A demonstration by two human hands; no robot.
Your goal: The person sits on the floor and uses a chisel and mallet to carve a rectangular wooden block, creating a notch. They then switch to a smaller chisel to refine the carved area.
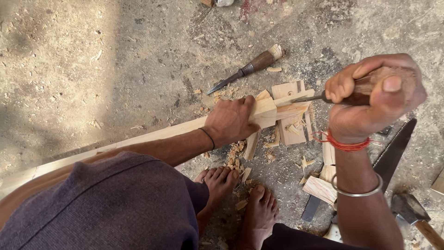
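Wood strip [138,137]: long pale piece, running from your lap out to a small wooden block [290,113] on the concrete floor [92,55].
Left hand [230,121]: you've got it wrapped around the strip near its cut end, fingers closed on it.
Right hand [374,99]: fisted round a chisel [342,96], blade tip right at the strip's end.
Nearby: spare chisel [247,69], saw [388,159], hammer [416,217], shavings by your bare feet.
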